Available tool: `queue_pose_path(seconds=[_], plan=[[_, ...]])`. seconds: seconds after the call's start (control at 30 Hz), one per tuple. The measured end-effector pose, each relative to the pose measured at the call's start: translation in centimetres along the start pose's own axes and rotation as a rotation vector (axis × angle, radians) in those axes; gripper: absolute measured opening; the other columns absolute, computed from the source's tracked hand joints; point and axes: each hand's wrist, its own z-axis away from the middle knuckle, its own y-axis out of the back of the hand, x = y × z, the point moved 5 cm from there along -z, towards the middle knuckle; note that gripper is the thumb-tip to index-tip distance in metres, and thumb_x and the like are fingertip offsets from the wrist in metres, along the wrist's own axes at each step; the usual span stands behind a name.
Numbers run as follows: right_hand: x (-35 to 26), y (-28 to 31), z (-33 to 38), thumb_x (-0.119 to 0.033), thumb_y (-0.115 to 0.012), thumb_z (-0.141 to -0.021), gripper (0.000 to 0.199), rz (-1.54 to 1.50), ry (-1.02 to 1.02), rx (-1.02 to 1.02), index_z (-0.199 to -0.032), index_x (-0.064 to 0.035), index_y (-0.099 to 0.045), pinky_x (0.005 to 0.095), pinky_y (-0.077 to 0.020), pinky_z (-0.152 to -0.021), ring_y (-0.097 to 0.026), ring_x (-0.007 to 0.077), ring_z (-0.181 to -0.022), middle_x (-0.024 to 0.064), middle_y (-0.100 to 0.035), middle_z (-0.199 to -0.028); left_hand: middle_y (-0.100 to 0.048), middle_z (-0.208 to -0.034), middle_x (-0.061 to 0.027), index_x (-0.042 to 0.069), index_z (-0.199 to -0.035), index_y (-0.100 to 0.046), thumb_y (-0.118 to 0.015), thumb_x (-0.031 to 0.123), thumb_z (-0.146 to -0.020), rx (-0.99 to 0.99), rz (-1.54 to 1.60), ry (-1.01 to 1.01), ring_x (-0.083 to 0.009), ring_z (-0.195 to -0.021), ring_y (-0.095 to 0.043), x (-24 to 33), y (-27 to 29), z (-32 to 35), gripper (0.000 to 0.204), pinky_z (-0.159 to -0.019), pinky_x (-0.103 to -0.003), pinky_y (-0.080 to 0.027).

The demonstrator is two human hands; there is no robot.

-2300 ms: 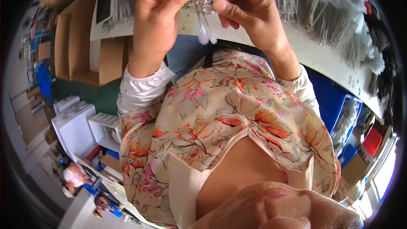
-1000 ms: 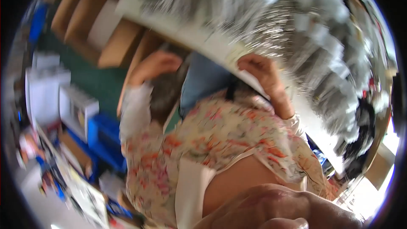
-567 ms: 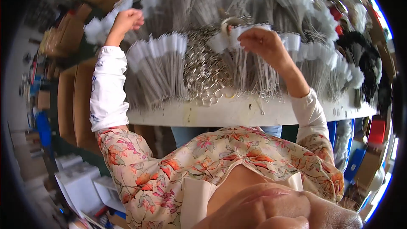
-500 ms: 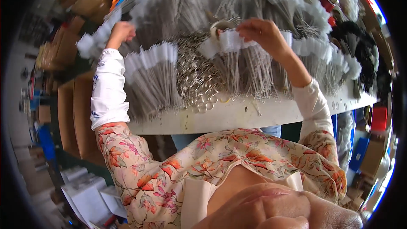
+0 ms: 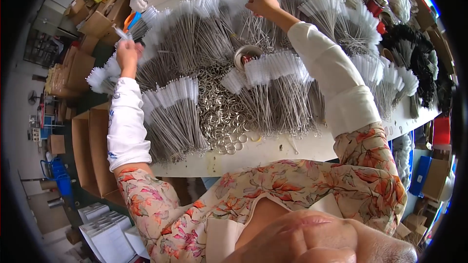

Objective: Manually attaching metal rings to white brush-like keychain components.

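My two hands are well apart now. A couple of seconds ago they met close to my body over a small cluster of shiny metal with white-tipped stems; no such cluster shows between them now. I take that to mean the close two-handed handling has given way to each hand working on its own.

My right hand [image 5: 262, 3] has gone from above the front right bunch [image 5: 280, 75] to the back row of white-bristled wire brushes [image 5: 204, 24], my fingers bent down at the bristle ends. Whether they pinch a brush I cannot tell.

My left hand [image 5: 128, 54], out at the left end of the table [image 5: 234, 158], is curled and blurred. A pale tip [image 5: 120, 33] shows just beyond it; I cannot tell whether I grasp it or it lies behind.

The brushes stand in rows, bristles away from me and wire stems toward me. The heap of metal rings [image 5: 222, 107] lies between the front left bunch [image 5: 170, 114] and the front right one, with neither hand on it, so for now I judge the rings are out of play.
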Motion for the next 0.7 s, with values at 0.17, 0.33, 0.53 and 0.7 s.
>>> queue_pose_path(seconds=[0.17,0.33,0.53,0.7], plan=[[1.8,1.0,0.8,-0.031,-0.069,-0.068,0.024,-0.138,-0.041,0.162,-0.085,-0.0136,-0.072,0.03,-0.0513,-0.063,-0.065,0.0177,-0.069,0.0063,-0.067,-0.072,-0.063,-0.074,-0.0034,0.001,-0.084,-0.064,-0.064,0.031,-0.083,-0.311,-0.027,-0.313,-0.0122,-0.058,-0.057,16.0,-5.7,5.4,0.029,-0.056,-0.028,-0.045],[-5.2,6.7,2.7,-0.033,-0.072,-0.069,0.027,-0.668,0.156,0.361,-0.083,-0.0101,-0.07,0.0301,-0.0498,-0.067,-0.063,0.0171,-0.069,0.0082,-0.067,-0.076,-0.065,-0.07,-0.013,0.002,-0.073,-0.065,-0.072,0.038,-0.071,-0.583,-0.565,-0.404,-0.0248,-0.064,-0.063,14.4,-12.8,7.2,0.036,-0.062,-0.035,-0.047],[11.4,17.5,-0.7,-0.014,-0.057,-0.084,0.01,-1.249,0.192,0.239,-0.088,-0.0066,-0.063,0.0336,-0.0483,-0.059,-0.062,0.0209,-0.066,0.0118,-0.064,-0.075,-0.065,-0.069,-0.0113,0.004,-0.075,-0.061,-0.064,0.025,-0.077,-0.438,-0.448,-0.646,-0.0293,-0.068,-0.063,15.4,-14.9,7.9,0.022,-0.063,-0.038,-0.047],[24.4,21.2,5.0,-0.02,-0.053,-0.084,0.017,0.483,-0.009,0.659,-0.083,-0.005,-0.062,0.0397,-0.047,-0.058,-0.062,0.0263,-0.068,0.0114,-0.062,-0.074,-0.055,-0.07,-0.0006,0.003,-0.09,-0.061,-0.059,0.024,-0.088,-0.086,0.361,-0.358,-0.0084,-0.053,-0.045,19.8,-6.9,4.6,0.021,-0.047,-0.023,-0.036]])
